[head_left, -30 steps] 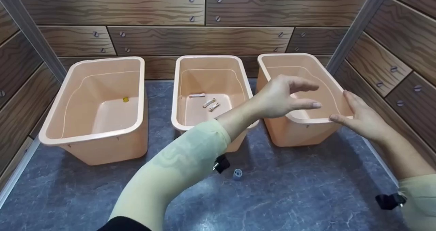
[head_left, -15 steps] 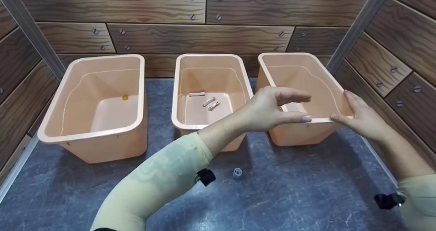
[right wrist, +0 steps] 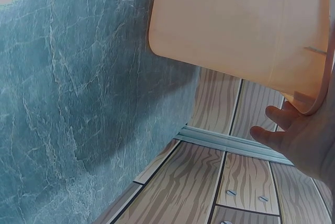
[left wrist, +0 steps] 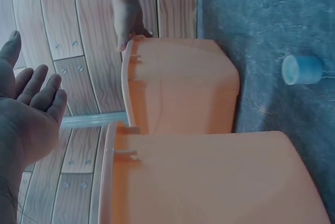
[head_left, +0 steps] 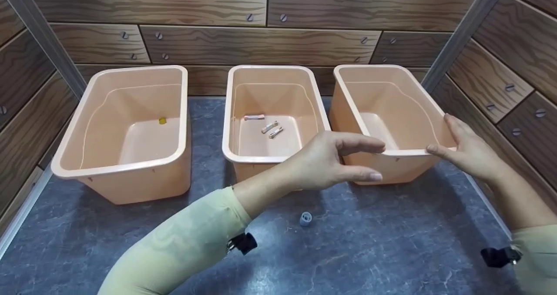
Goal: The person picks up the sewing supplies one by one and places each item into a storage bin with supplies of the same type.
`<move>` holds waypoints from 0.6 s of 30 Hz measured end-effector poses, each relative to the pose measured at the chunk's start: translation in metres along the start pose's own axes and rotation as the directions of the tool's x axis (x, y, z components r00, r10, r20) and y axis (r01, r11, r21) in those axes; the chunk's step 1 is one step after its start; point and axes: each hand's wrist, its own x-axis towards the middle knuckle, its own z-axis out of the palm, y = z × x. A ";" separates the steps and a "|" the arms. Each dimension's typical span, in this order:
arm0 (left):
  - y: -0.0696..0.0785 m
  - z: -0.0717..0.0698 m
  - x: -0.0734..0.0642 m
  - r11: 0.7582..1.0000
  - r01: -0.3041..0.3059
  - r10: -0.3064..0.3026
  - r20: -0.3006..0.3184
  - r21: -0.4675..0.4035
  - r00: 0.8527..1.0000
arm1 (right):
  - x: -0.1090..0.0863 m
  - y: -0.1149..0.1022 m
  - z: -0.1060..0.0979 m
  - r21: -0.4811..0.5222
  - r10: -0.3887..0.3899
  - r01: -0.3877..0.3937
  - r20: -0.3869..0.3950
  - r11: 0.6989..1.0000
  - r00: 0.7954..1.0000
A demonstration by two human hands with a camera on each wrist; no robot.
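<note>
In the head view my left hand [head_left: 320, 162] hovers between the middle bin and the right bin, thumb and fingers apart, holding nothing. The left wrist view shows its palm and relaxed fingers. At the front right corner of the peach plastic bin [head_left: 387, 169] on the right is my right hand [head_left: 472, 153]. Its thumb lies on the front rim and its fingers are at the right side, gripping the corner. The right wrist view shows two fingertips [right wrist: 269, 135] outside that corner. What I see of the right bin's floor holds nothing.
The middle bin [head_left: 237, 158] holds three small elongated pieces [head_left: 270, 127]. A small yellow piece [head_left: 162, 120] lies in the left bin [head_left: 117, 168]. A short blue hollow cylinder [head_left: 306, 219] stands on the dark marbled table [head_left: 370, 243]. Wood-patterned walls enclose the back and sides.
My left hand has moved left and toward me, from above the right bin's opening to in front of its left corner. The right hand has stayed at its corner.
</note>
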 end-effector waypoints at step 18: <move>-0.012 0.001 -0.040 0.998 0.017 -0.021 0.067 0.061 0.998 | 0.000 0.000 0.000 -0.007 0.006 -0.006 -0.001 1.000 1.000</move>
